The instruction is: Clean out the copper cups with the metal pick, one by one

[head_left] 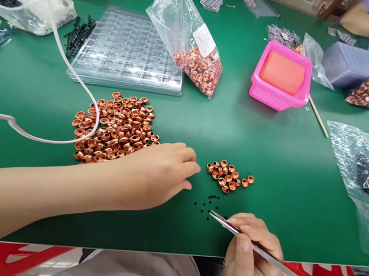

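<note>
Tiny black pieces (pixel 212 197) lie scattered below and right of centre, up-left from my right hand (pixel 251 264), which pinches tweezers (pixel 272 258) slanting toward them. Copper-coloured cups (pixel 234 175) sit just above. Left of the pieces, my left hand (pixel 159 176) curls loosely; whether around anything, I cannot tell.

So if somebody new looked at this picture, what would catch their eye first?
Probably the heap of shiny copper-coloured pieces on the green table, left of centre. The bright pink basket with an orange-red block in it also stands out, farther back and right of centre. Nearer, the right hand holds tweezers, their tips among tiny black bits.
</note>
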Demonstrator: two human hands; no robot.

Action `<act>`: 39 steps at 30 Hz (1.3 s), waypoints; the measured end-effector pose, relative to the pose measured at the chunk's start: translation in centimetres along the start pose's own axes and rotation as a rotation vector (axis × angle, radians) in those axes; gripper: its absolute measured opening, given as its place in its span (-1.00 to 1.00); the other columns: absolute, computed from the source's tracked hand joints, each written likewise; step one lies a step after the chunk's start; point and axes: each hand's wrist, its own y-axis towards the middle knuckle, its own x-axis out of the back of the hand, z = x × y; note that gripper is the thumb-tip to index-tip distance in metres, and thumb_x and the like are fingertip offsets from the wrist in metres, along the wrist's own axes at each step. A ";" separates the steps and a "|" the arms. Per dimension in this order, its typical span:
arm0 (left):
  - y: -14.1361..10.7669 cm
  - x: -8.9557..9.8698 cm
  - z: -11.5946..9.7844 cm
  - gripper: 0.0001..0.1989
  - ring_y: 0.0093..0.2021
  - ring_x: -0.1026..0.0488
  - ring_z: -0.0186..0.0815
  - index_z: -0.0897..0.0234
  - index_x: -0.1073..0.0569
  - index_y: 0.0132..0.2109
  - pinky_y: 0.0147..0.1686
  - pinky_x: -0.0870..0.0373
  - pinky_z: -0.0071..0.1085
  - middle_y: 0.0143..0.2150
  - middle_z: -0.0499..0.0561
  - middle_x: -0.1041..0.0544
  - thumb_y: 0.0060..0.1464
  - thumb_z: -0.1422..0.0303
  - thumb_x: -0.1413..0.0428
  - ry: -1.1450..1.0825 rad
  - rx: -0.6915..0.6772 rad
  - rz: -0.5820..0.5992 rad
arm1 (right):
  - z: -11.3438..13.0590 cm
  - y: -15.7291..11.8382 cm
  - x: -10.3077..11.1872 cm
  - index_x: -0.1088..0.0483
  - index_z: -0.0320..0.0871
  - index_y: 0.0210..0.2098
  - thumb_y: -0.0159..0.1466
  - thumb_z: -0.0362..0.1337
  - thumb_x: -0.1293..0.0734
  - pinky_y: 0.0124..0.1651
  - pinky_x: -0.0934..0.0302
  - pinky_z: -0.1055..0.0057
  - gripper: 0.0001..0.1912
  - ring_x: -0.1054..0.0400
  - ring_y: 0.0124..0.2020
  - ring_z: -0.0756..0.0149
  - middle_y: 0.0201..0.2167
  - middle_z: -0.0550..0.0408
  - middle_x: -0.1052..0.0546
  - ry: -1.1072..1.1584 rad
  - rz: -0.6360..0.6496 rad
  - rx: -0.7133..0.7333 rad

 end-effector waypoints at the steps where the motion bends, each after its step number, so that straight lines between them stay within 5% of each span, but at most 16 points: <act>1: 0.8 -0.5 -0.3 -0.81 -0.12 -0.42 -0.16 0.32 -0.48 -0.06 -0.13 -0.42 -0.23 -0.09 0.12 -0.46 0.17 0.40 -0.12 -0.010 -0.001 0.016 | 0.0 0.0 0.0 -0.40 -0.25 -0.26 0.22 -0.51 -0.26 -0.32 -0.29 0.20 -0.87 -0.42 -0.36 0.25 -0.40 0.07 -0.50 0.000 -0.002 0.003; 9: 4.4 -3.0 -0.4 -0.79 -0.13 -0.42 -0.18 0.33 -0.46 -0.03 -0.10 -0.42 -0.25 -0.14 0.11 -0.44 0.21 0.44 -0.05 -0.141 0.037 0.016 | 0.1 0.0 0.0 -0.40 -0.22 -0.26 0.22 -0.50 -0.27 -0.30 -0.30 0.19 -0.87 -0.41 -0.37 0.27 -0.40 0.08 -0.50 -0.019 -0.006 0.004; 26: -0.3 -3.7 -1.1 -0.76 -0.26 -0.31 -0.25 0.36 -0.47 -0.15 -0.23 -0.34 -0.31 -0.13 0.13 -0.43 0.19 0.58 0.07 -0.029 -0.132 -0.108 | 0.1 0.1 0.0 -0.39 -0.24 -0.25 0.21 -0.51 -0.27 -0.30 -0.31 0.20 -0.86 -0.42 -0.36 0.26 -0.40 0.07 -0.51 -0.018 0.036 0.004; 39: -0.9 -2.9 -0.9 -0.75 -0.20 -0.36 -0.23 0.34 -0.50 -0.11 -0.22 -0.37 -0.30 -0.15 0.14 -0.45 0.22 0.54 0.06 -0.165 -0.122 -0.083 | 0.2 0.3 -0.4 -0.41 -0.23 -0.29 0.21 -0.48 -0.29 -0.34 -0.28 0.21 -0.90 -0.42 -0.40 0.26 -0.43 0.08 -0.51 -0.066 -0.009 0.003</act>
